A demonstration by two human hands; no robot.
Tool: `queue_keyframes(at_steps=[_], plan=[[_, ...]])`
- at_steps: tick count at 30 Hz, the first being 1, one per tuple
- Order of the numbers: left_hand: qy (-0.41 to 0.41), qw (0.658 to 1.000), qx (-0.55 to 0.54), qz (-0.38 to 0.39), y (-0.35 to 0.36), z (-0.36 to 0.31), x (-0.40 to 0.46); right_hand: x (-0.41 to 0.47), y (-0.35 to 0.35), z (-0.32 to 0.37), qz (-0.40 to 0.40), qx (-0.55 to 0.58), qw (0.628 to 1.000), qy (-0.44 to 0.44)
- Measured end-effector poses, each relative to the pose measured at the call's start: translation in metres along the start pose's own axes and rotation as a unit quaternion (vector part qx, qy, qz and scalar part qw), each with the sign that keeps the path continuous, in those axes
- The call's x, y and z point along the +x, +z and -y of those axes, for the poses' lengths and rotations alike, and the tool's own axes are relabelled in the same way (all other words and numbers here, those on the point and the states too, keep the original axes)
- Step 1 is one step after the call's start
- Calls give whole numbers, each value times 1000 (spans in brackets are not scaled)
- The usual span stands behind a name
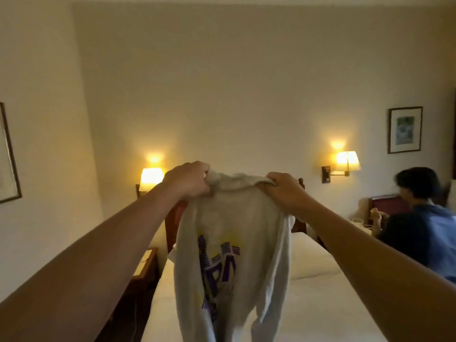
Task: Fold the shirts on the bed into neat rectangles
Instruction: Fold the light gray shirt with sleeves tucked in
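the shirt (pixel 232 245) hangs in the air over the bed (pixel 320 304), pale grey with a purple and yellow print, held up by its top edge. the left hand (pixel 188 180) grips one shoulder, fingers curled tight into the cloth. the right hand (pixel 283 190) grips the other shoulder the same way. below the fingers the shirt droops loose.

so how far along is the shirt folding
Early. No folded shirt shows on the bed. In hand: the left hand and right hand grip the top of a white printed shirt, held up and hanging unfolded. Left: lay it flat and fold it into a rectangle.
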State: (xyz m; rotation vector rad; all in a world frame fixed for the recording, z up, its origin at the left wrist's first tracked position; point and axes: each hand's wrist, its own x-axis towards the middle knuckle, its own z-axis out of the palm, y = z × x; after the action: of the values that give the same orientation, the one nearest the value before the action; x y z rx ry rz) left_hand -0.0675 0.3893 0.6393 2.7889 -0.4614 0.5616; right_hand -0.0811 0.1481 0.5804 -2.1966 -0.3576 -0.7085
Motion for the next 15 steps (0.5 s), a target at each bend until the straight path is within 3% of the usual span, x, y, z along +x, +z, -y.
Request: queue_keyframes(at_steps=[2, 4, 8, 10, 12, 15], plan=[[19, 976, -188, 110, 15, -9, -12, 0, 8, 16, 1, -17, 998, -52], [33, 946, -286, 151, 34, -16, -21, 0, 15, 24, 13, -43, 995, -86], [40, 973, -216, 78, 51, -23, -27, -12, 12, 15, 90, -90, 987, -95], [44, 981, -188, 35, 53, -29, -28, -26, 6, -5, 203, -142, 968, -38], [32, 990, -136, 5, 56, -38, -31, -41, 1, -33, 265, -179, 947, 31], [14, 998, -61, -24, 67, -45, -30, -55, -6, -60, 210, -53, 970, 108]])
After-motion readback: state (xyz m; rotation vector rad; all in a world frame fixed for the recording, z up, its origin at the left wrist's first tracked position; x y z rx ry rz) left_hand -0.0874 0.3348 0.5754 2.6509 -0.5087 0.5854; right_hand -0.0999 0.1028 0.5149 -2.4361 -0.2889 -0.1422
